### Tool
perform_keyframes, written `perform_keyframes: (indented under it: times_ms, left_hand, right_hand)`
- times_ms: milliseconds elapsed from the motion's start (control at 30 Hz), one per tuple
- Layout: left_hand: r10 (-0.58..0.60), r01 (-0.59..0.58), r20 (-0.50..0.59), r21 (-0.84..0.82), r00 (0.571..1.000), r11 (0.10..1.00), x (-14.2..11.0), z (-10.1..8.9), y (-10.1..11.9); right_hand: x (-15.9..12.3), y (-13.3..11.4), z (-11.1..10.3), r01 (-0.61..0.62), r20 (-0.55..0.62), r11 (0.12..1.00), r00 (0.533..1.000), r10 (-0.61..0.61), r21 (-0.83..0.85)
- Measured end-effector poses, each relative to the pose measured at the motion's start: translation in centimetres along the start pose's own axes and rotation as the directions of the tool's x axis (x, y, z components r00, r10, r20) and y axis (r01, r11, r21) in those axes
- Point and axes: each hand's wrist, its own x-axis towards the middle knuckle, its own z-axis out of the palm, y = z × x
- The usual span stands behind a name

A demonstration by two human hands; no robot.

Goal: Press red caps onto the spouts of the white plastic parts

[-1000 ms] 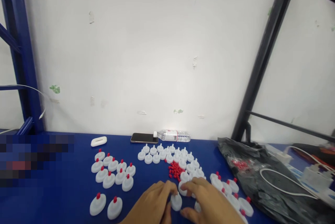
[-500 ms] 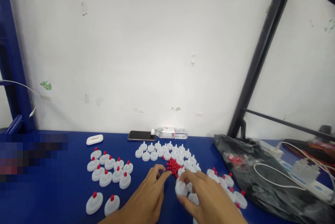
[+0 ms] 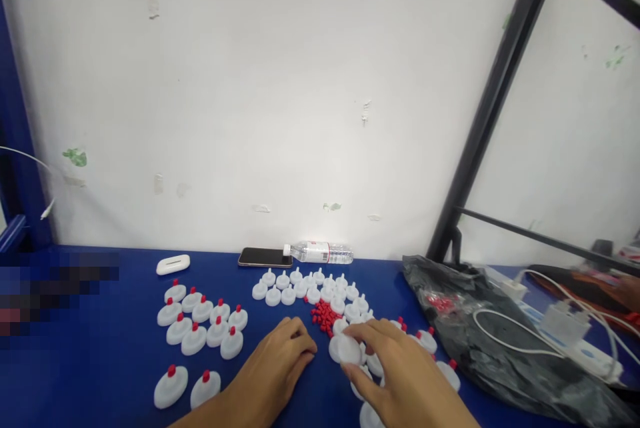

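Blue table (image 3: 115, 381); white disc (image 3: 349, 350) pinched at tips of right hand (image 3: 400, 368).

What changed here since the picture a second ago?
The left hand has drawn leftward, away from a white disc. The right hand, loosely open then, now appears to hold that disc between thumb and fingers, farther right. The red cap pile, red-tipped discs at left, phone and bottle stayed put; only the view shifted.
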Motion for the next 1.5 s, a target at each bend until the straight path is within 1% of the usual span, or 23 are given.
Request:
perform_keyframes:
  times_ms: [67,167,233,300,433,567,633,733,800,867,1000,1067,1300,1367,1500]
  left_hand:
    - [-0.011,0.009,-0.029,-0.094,1.000,0.996,-0.2,-0.4,0.1]
    - [-0.037,0.019,-0.068,-0.254,0.997,0.967,-0.6,-1.4,1.0]
    - [-0.097,0.058,-0.102,-0.332,0.990,0.942,-0.8,-1.8,1.8]
    - [-0.118,0.060,-0.134,-0.375,0.984,0.925,-0.9,-2.0,2.3]
    - [-0.061,-0.010,-0.161,-0.405,0.985,0.914,-1.0,-1.9,2.5]
    - [-0.051,-0.024,-0.170,-0.413,0.984,0.910,-1.1,-1.6,2.3]
    - [-0.054,-0.019,-0.168,-0.410,0.984,0.912,-1.2,-1.6,2.1]
    - [-0.069,0.004,-0.161,-0.374,0.985,0.927,-1.3,-1.5,2.0]
    - [-0.097,0.037,-0.155,-0.355,0.983,0.934,-1.3,-1.5,2.0]
    - [-0.147,0.087,-0.137,-0.372,0.980,0.924,-1.2,-1.5,2.1]
    - [-0.256,0.190,-0.064,-0.502,0.965,0.844,-0.9,-1.6,2.2]
    - [-0.288,0.217,-0.036,-0.570,0.957,0.793,-0.8,-1.6,2.1]
    - [-0.350,0.269,0.024,-0.691,0.936,0.671,-0.9,-0.9,1.3]
    - [-0.363,0.278,0.035,-0.711,0.931,0.646,-0.8,-0.9,1.3]
    - [-0.363,0.267,0.041,-0.754,0.931,0.600,-0.7,-1.4,1.6]
  right_hand:
    - [0.1,-0.4,0.0,0.002,-0.005,1.000,1.000,-0.002,0.002]
    - [0.3,-1.0,0.2,0.000,-0.041,1.000,0.999,-0.001,-0.007]
    - [0.5,-1.1,0.5,0.003,-0.057,1.000,0.998,-0.004,-0.014]
    - [0.6,-1.2,0.8,0.003,-0.049,1.000,0.999,-0.004,-0.017]
    - [0.8,-1.5,1.3,0.040,0.002,0.999,0.999,-0.040,0.003]
    - [1.1,-1.9,1.4,0.053,0.015,0.998,0.998,-0.053,-0.015]
    - [1.2,-1.9,1.5,0.068,0.006,0.997,0.998,-0.068,-0.021]
    - [1.4,-1.8,1.7,0.109,-0.039,0.994,0.993,-0.109,-0.007]
    - [1.5,-1.7,1.9,0.138,-0.075,0.990,0.988,-0.137,0.014]
    - [1.5,-1.6,2.1,0.162,-0.095,0.986,0.983,-0.158,0.032]
    - [1.7,-2.0,2.6,0.184,-0.123,0.982,0.976,-0.179,0.034]
    - [1.9,-2.2,2.8,0.191,-0.146,0.981,0.972,-0.186,0.023]
    - [2.1,-2.9,3.1,0.256,-0.199,0.966,0.945,-0.260,-0.049]
    - [2.1,-3.0,3.3,0.254,-0.193,0.967,0.948,-0.255,-0.027]
    - [2.1,-3.2,3.4,0.226,-0.143,0.972,0.966,-0.215,0.060]
